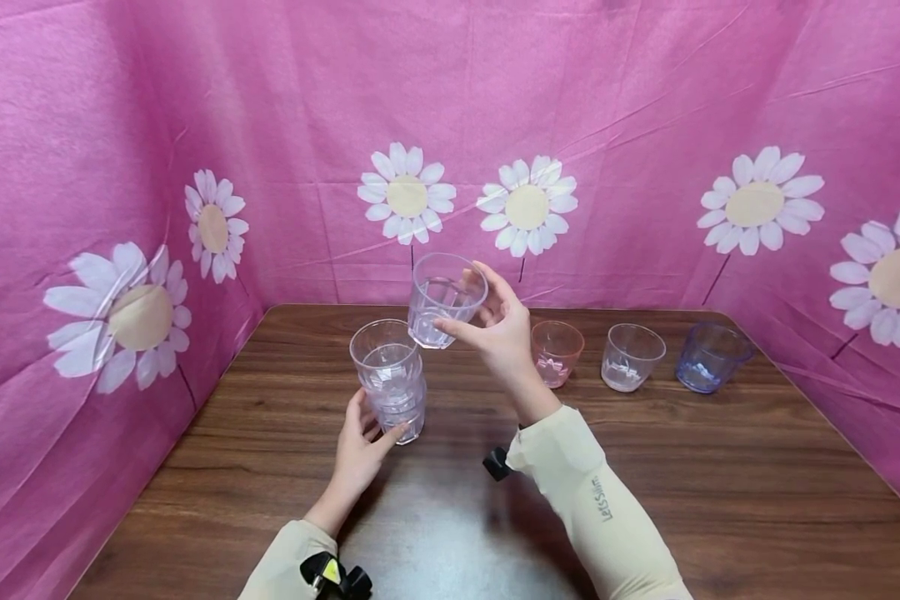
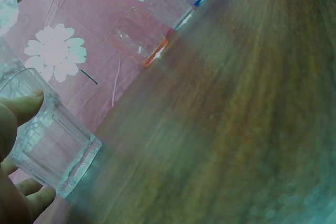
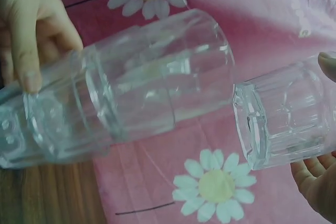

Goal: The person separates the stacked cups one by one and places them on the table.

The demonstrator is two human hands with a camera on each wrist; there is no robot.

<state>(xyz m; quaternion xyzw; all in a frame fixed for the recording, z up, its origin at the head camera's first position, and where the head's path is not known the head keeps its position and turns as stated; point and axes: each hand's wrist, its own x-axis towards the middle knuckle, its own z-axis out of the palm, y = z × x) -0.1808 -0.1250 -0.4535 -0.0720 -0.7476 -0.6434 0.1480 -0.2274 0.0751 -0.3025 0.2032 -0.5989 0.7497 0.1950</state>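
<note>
A stack of nested clear plastic cups stands upright on the brown table, its base at the tabletop. My left hand grips the lower part of the stack, thumb on the near side and fingers round the left. Up and to the right, my right hand holds a single clear faceted cup by its side, thumb in front, mouth up and slightly tilted. In the right wrist view, the base of this held cup is right at the rim of the stack.
To the right on the wooden table stand a pink-orange cup, a clear cup and a blue cup in a row. A pink cloth with white daisies hangs behind and along both sides.
</note>
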